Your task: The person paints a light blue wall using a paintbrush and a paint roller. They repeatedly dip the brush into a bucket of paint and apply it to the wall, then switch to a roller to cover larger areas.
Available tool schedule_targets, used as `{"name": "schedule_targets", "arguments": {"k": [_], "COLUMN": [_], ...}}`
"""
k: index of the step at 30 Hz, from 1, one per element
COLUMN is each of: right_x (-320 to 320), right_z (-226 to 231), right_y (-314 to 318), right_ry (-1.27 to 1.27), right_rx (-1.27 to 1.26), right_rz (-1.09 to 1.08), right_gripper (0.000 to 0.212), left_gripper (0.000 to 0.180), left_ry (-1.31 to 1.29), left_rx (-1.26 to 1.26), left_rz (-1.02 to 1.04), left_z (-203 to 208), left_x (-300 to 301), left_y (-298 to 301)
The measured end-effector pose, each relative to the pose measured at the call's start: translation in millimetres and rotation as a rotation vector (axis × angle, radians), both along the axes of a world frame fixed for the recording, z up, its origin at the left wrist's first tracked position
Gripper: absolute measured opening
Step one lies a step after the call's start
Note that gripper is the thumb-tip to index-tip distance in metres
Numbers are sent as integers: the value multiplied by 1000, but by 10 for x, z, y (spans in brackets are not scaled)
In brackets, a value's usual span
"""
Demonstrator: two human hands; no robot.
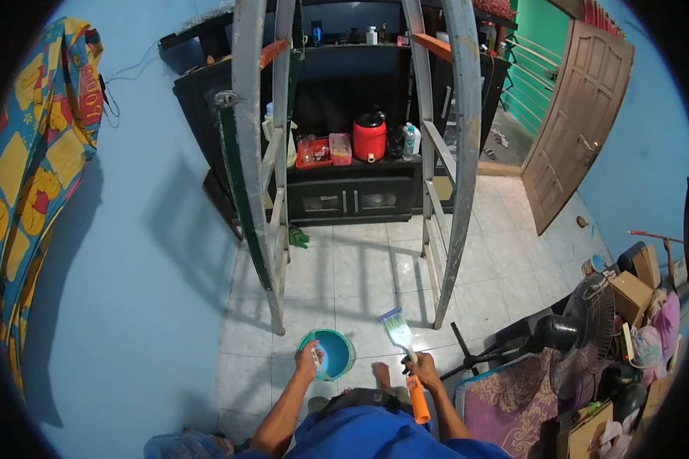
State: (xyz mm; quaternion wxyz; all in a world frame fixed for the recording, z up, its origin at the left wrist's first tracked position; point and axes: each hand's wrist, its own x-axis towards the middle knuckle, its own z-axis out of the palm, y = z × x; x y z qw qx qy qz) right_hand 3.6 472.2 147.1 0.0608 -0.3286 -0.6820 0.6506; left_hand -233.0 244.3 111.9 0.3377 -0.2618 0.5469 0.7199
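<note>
In my left hand (307, 358) is the side of a small blue-green bucket (349, 355), the fingers closed at its rim. Something pale runs down inside the bucket beside those fingers; I cannot make out whether it is the handle. My right hand (423, 369) is wrapped round a paintbrush (397, 329). Its wide head points away from me, with pale bristles edged in purple. A thick orange grip (418, 399) sticks out below the same hand, toward my body. Brush and bucket are apart, the brush to the right.
A tall metal stepladder (458, 206) straddles the tiled floor ahead. Behind it stands a black cabinet (348, 195) bearing a red drink jug (369, 139). A fan (574, 329), boxes and a patterned mattress (505, 402) crowd the right. A colourful cloth (46, 153) hangs left; a wooden door (578, 126) stands ajar.
</note>
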Motion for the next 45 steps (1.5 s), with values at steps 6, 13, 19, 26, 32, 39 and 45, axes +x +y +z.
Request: {"name": "schedule_targets", "arguments": {"k": [6, 13, 19, 26, 32, 39, 45], "right_x": [-589, -947, -998, -1115, -1185, -1038, -1008], "right_z": [-248, -322, -726, -670, -468, -467, -81], "right_y": [610, 1037, 1210, 1253, 1138, 1124, 972], "right_ry": [-8, -60, -103, -129, -134, -94, -133], "right_rx": [-14, -17, 91, 149, 101, -12, -45], "right_rz": [113, 267, 357, 396, 400, 401, 433], "right_gripper": [12, 10, 11, 15, 14, 14, 14], "left_gripper": [24, 26, 35, 34, 33, 28, 32], "left_ry": [-43, -96, -25, -209, -247, -149, -138], "left_rx": [-127, -216, -271, -150, -34, -129, -58], "left_rz": [182, 336, 549, 688, 850, 948, 1022], "left_z": [-108, -99, -210, -341, -808, -256, -586], "left_x": [-179, -111, 221, 464, 597, 674, 822], "left_y": [-68, -173, -369, -760, -1121, -801, -1114]}}
